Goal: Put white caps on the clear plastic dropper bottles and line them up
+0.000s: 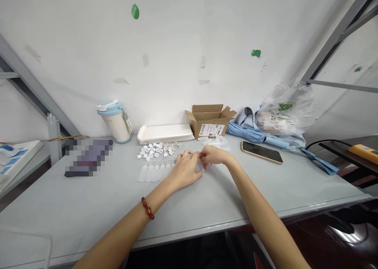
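Observation:
My left hand (185,169) and my right hand (213,156) meet over the middle of the grey table (88,206). Both pinch a small clear plastic piece (199,166) between their fingertips. Just left of my left hand lies a row of several small white flat bags (153,171). Behind those sits a scatter of small white parts with thin strings (156,149). A red bead bracelet (147,208) is on my left wrist.
At the back stand a blue-lidded cup (115,121), a stack of white sheets (165,133) and an open cardboard box (210,121). To the right lie a phone (261,151), a folded blue umbrella (260,136) and a plastic bag (285,113). A blurred dark item (88,157) lies left.

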Tool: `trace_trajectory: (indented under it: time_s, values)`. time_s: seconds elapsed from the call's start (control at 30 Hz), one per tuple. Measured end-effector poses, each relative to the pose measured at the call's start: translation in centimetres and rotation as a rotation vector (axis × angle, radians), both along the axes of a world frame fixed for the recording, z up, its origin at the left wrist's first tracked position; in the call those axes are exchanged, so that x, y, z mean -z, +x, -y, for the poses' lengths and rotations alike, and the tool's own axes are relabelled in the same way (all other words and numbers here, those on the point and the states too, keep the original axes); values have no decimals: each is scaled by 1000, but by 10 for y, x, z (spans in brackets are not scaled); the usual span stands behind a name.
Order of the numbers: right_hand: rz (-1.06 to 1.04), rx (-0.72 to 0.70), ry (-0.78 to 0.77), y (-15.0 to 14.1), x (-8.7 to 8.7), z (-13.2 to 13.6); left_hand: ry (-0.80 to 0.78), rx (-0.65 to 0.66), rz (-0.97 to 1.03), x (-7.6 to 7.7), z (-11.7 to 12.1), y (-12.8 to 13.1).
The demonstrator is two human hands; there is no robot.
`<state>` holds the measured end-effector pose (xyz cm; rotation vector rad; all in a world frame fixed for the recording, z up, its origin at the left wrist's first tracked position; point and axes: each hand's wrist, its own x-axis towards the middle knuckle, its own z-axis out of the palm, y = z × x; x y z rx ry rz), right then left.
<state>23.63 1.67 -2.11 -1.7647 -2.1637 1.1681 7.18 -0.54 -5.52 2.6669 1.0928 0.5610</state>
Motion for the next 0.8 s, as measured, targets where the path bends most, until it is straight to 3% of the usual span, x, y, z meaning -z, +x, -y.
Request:
trace_trajectory:
  time_s: [0.63, 0.8]
  values:
    - [-56, 28, -19, 1, 6, -2, 21, 22, -17, 2, 2, -5]
    - [-52, 32, -9, 1, 5, -2, 13, -31, 54, -3, -1, -7]
